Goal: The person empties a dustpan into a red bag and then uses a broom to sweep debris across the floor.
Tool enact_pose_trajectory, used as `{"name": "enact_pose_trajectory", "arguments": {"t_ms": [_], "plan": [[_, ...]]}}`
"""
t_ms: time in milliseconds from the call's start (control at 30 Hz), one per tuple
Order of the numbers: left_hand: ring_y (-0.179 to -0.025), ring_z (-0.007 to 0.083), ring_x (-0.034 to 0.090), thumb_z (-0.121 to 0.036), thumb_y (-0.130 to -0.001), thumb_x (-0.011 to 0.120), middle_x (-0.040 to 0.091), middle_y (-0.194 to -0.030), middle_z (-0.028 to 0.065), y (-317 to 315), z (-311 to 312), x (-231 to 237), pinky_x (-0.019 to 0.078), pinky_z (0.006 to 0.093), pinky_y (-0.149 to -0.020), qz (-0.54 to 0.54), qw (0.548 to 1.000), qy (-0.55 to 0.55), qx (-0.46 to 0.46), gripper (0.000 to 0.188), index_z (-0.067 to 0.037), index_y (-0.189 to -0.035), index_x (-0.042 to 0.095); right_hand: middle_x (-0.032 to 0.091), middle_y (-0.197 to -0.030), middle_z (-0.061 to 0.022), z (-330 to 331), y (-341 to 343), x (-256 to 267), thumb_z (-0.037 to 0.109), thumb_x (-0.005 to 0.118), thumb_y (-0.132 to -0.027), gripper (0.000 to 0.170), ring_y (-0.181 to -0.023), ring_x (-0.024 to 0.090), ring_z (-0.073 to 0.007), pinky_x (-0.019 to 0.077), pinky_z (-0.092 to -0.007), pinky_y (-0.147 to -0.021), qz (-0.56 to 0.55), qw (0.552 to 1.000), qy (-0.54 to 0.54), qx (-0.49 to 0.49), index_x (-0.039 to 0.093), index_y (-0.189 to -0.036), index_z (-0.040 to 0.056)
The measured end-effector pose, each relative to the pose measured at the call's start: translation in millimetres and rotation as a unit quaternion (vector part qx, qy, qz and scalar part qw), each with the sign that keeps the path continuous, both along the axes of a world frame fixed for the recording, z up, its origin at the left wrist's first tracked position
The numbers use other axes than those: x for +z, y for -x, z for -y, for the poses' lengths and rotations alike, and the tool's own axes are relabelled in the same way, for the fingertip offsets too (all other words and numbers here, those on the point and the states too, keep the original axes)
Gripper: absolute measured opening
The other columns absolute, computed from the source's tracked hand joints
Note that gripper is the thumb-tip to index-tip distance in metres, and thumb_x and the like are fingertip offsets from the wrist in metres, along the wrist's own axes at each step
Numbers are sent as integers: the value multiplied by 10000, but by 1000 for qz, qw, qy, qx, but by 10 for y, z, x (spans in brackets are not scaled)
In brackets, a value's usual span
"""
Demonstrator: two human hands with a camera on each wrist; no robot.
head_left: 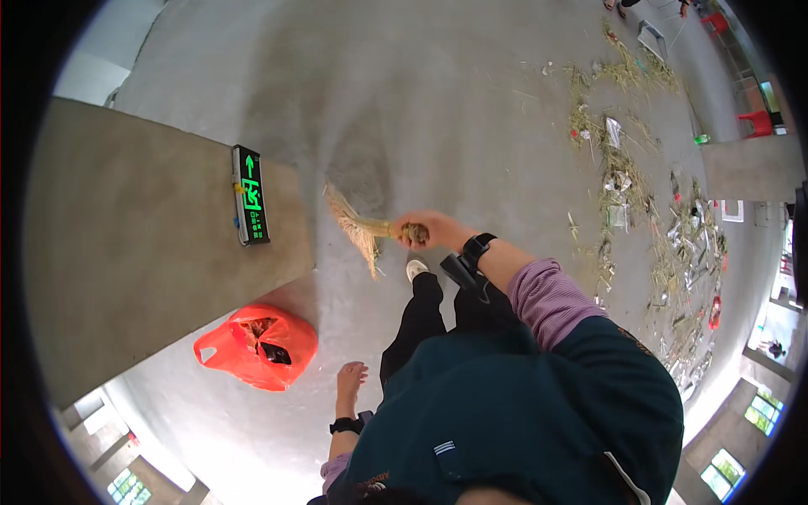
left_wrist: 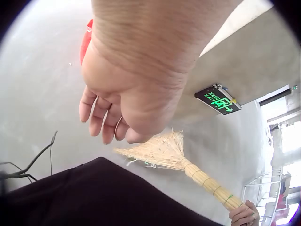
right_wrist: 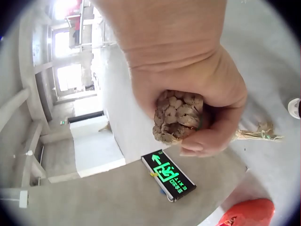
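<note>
My right hand (head_left: 431,229) grips the handle of a straw broom (head_left: 349,220), whose bristles fan out to the left close over the floor. In the right wrist view the fingers and thumb wrap round the handle, and its blunt end of bundled stalks (right_wrist: 176,117) faces the camera. The left hand (head_left: 350,384) hangs at my side with loosely bent fingers, holding nothing. Seen from the left wrist, that hand (left_wrist: 127,89) shows its palm, with the broom (left_wrist: 160,150) beyond it. Nearest to the left hand is a red plastic bag (head_left: 290,358) on the floor.
A lit exit sign (head_left: 252,195) is fixed on a grey pillar (head_left: 160,252) to the left. Straw, wrappers and other litter (head_left: 619,181) lie strewn along the right of the concrete floor. Red chairs (head_left: 755,124) stand at the far right, and another person's feet (head_left: 621,10) show at the top.
</note>
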State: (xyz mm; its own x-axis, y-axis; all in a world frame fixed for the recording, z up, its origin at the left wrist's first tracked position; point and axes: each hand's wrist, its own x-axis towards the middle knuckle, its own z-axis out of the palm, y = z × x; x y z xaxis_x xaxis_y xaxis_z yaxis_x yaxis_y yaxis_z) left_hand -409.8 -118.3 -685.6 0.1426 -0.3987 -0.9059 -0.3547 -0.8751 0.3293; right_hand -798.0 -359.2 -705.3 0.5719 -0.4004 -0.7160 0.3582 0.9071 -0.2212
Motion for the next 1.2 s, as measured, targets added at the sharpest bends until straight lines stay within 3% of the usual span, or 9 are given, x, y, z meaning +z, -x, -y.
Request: {"name": "enact_pose_trajectory", "arguments": {"t_ms": [67, 133, 200, 267, 400, 600, 800, 1067, 1200], "plan": [[-661, 150, 581, -231, -781, 546, 637, -817, 80, -8, 242, 1, 461, 276, -578, 10, 1000, 5, -1, 285, -20, -971, 576, 557, -709, -94, -42, 225, -133, 113, 597, -757, 139, -607, 562, -131, 434, -210, -460, 69, 993, 9, -93, 549, -842, 14], [-662, 141, 575, -225, -778, 547, 636, -823, 77, 42, 469, 62, 456, 268, -587, 13, 1000, 21, -14, 288, -22, -981, 572, 542, -777, -127, -108, 507, 11, 161, 630, -756, 222, -625, 527, -104, 410, -189, -439, -17, 970, 194, -147, 524, -833, -18], [-665, 140, 574, -224, -777, 547, 635, -824, 77, 118, 668, 104, 454, 265, -592, 12, 999, 28, -27, 288, -22, -981, 572, 522, -803, -117, -226, 868, 339, 170, 625, -767, 266, -638, 524, -111, 409, -187, -444, 2, 963, 172, -210, 505, -896, -29], [-665, 139, 573, -225, -776, 547, 635, -825, 78, 207, 804, 131, 450, 261, -602, 3, 998, 39, -42, 291, -21, -982, 571, 502, -792, -97, -260, 1293, -102, 166, 612, -779, 300, -617, 515, -108, 402, -178, -428, 66, 967, -80, -232, 473, -959, -29], [-667, 144, 576, -229, -775, 545, 636, -826, 81, 477, 947, 217, 452, 265, -600, 21, 998, 28, -50, 299, -17, -985, 570, 491, -739, -52, -591, 2155, -63, 182, 581, -802, 285, -584, 504, -93, 403, -168, -400, 124, 935, -189, -274, 457, -973, -10], [-676, 158, 592, -234, -780, 546, 639, -836, 87, 1311, 1015, 322, 465, 276, -580, -2, 992, -24, -124, 288, -22, -972, 582, 498, -756, -65, -1618, 3771, 524, 179, 577, -804, 300, -560, 505, -91, 405, -171, -386, 59, 880, -206, -423, 446, -1000, -6], [-655, 150, 589, -213, -787, 544, 639, -816, 85, 1512, 1525, 106, 466, 266, -573, -23, 989, 1, -148, 268, -18, -969, 578, 494, -736, -80, -2168, 4371, 641, 179, 548, -819, 307, -536, 500, -111, 401, -180, -376, -29, 806, -203, -556, 416, -1005, -26], [-646, 149, 583, -203, -778, 545, 637, -806, 82, 1876, 1820, 155, 463, 271, -569, -7, 988, 36, -150, 266, -20, -969, 571, 484, -658, -65, -2132, 4706, 683, 163, 521, -821, 218, -515, 505, -134, 426, -216, -365, -168, 793, -155, -565, 411, -917, 1], [-650, 155, 584, -209, -775, 543, 636, -809, 85, 1853, 1717, 298, 464, 277, -570, 15, 991, 38, -131, 271, -20, -967, 571, 502, -650, -67, -1898, 4360, 841, 153, 510, -819, 188, -490, 517, -139, 432, -235, -363, -199, 855, -96, -470, 406, -911, 26]]}}
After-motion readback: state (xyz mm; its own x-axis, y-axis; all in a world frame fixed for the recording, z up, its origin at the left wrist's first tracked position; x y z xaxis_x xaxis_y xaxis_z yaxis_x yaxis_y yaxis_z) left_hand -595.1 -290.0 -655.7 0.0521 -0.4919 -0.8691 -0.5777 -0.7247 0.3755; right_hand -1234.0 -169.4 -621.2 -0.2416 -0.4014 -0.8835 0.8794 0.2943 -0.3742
